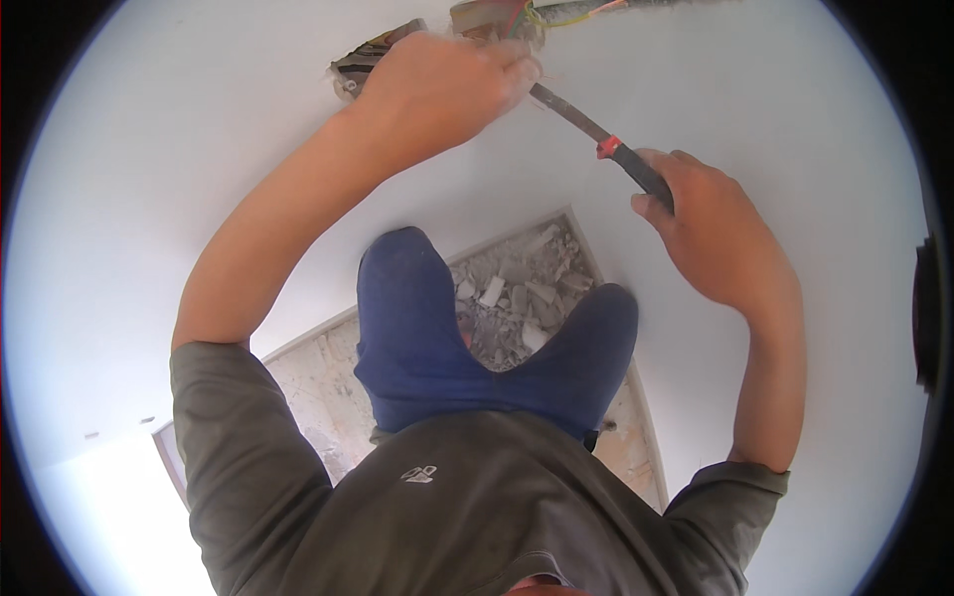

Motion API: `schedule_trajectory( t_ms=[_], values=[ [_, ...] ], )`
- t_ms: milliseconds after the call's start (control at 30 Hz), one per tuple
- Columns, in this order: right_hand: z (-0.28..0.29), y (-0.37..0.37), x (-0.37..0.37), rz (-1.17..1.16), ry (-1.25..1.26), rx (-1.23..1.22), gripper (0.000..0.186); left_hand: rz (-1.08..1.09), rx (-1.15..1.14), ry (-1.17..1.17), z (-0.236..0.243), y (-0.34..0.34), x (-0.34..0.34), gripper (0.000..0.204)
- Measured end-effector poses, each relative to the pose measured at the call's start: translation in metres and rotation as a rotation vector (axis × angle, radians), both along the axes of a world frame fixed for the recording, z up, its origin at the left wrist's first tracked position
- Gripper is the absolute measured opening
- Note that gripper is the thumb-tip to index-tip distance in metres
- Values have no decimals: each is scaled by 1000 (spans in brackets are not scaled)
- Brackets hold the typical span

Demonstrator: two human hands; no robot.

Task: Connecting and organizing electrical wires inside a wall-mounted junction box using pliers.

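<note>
My right hand (711,223) is wrapped round the black handle of a hand tool (571,114) with a red collar and a narrow, flat grey blade. Its blade points up and left toward my left hand (452,89), which is at the wall by the blade's tip. The left fingers are bent together, slightly blurred; what they pinch, if anything, is hidden. Just above them, a recess (472,18) in the white wall shows red, green and yellow wires (561,18). Beside the left hand, a ragged hole (363,62) is partly covered by the hand.
A dark groove (666,4) runs right from the recess along the wall. Broken rubble (512,293) lies on the floor between my knees in blue trousers (412,318). A dusty tan floor (313,392) shows to the left. Something dark (926,313) stands at the far right.
</note>
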State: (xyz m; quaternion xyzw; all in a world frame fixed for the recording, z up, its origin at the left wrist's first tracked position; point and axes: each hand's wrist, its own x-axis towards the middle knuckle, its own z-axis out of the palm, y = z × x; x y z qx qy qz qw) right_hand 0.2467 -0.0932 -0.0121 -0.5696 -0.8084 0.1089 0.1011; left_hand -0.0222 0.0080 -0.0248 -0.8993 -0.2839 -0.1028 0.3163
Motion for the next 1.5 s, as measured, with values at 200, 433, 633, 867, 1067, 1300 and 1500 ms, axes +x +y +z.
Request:
schedule_trajectory(
  t_ms=[200, 433, 633, 867, 1067, 1300, 1500],
  values=[
    [7, 14, 10, -22, 281, -508, 22, 60, -91, -51, 2, 1, 4, 29],
    [-1, 8, 7, -71, 516, -648, 22, -89, -25, -210, 1, 2, -4, 33],
    [-5, 9, 6, -26, 480, -566, 22, -187, 40, -150, -2, 3, -2, 39],
    [-26, 5, 1, 27, 791, -803, 16, -60, 33, -140, -10, 5, -1, 44],
    [-99, -5, -29, 378, 1898, -1507, 30, -129, 143, -243, -20, 12, -6, 44],
    [-142, -6, -117, 1529, 2593, -1771, 27, -163, 173, -251, -16, 16, 0, 40],
    [-148, -7, -105, 1475, 2514, -1698, 40, -113, 156, -237, -14, 3, 2, 41]
  ],
)
